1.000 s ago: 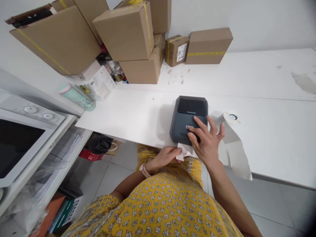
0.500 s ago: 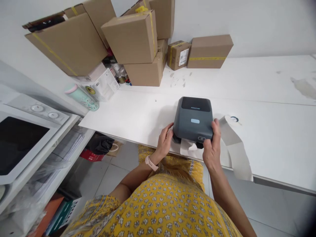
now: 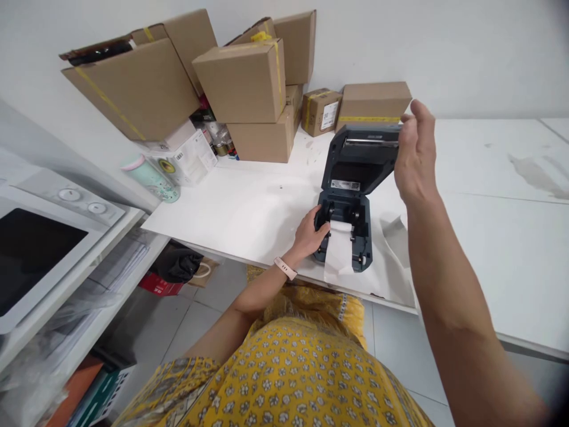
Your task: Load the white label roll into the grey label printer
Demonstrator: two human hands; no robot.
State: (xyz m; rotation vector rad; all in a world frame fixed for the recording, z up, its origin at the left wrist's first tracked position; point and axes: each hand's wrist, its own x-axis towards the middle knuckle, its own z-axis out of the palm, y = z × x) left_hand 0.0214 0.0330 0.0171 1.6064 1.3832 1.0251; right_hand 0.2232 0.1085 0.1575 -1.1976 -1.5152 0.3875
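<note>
A dark grey label printer (image 3: 347, 219) sits near the front edge of the white table (image 3: 249, 207) with its lid (image 3: 362, 160) swung up and open. A strip of white label paper (image 3: 338, 258) runs out of its bay toward me. My left hand (image 3: 309, 234) grips the printer's left side, thumb near the paper. My right hand (image 3: 413, 154) is raised at the lid's top right edge, fingers curled on it. More white paper (image 3: 398, 237) lies beside the printer on the right.
Cardboard boxes (image 3: 240, 80) are piled at the back left against the wall, with two smaller ones (image 3: 373, 98) behind the printer. A mint tumbler (image 3: 151, 178) and a white carton (image 3: 186, 157) lie at the left. A white appliance (image 3: 44, 237) stands on a shelf to my left.
The printer lid was shut with both hands at its sides; now my right hand has lifted the lid up and back, while my left hand stays on the printer's left side.
</note>
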